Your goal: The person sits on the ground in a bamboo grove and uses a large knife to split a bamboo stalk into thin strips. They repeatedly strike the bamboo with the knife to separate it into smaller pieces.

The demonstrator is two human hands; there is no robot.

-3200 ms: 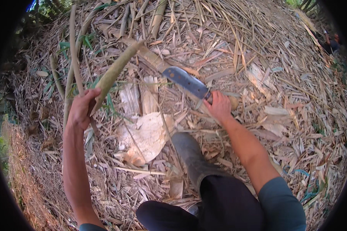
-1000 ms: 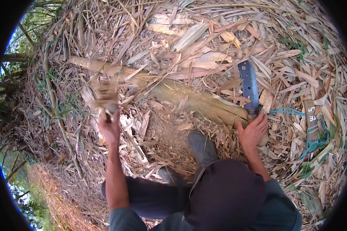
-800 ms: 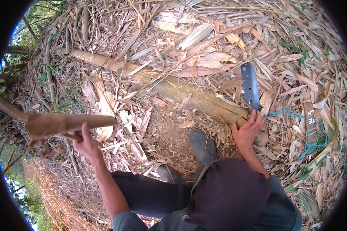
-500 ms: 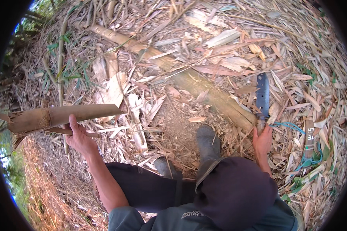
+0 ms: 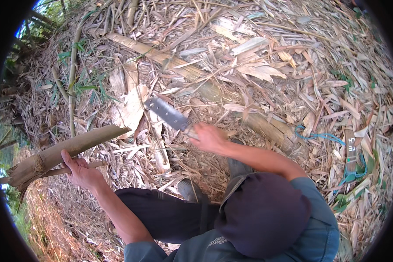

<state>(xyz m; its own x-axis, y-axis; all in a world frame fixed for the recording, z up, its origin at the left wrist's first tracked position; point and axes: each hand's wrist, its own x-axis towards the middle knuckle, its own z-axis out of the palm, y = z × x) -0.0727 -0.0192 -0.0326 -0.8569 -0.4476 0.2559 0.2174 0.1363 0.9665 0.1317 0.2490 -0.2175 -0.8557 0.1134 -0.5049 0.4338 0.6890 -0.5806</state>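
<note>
A thick length of bamboo [image 5: 81, 144], splintered at its left end and cut slanting at its right, is gripped in my left hand [image 5: 84, 174] with the thumb along its side. A thinner stick [image 5: 98, 164] passes through the same hand below it. My right hand [image 5: 208, 139] is wrapped round the handle of a machete [image 5: 167, 113], whose broad dark blade points up and left. The blade is slightly blurred. A gap separates its tip from the bamboo's cut end.
A bamboo pole [image 5: 266, 129] lies slantwise across the leaf litter. To the right, blue cord [image 5: 323, 136] trails from a flat, marked strip [image 5: 351, 153]. A thin standing stalk [image 5: 73, 78] rises at left. My boots [image 5: 190, 190] are below; a pale husk [image 5: 131, 109] lies beyond the held bamboo.
My right hand has swung the machete from the far right, beside the pole's end, leftward to the middle. The held bamboo has tilted, its left end lower.
</note>
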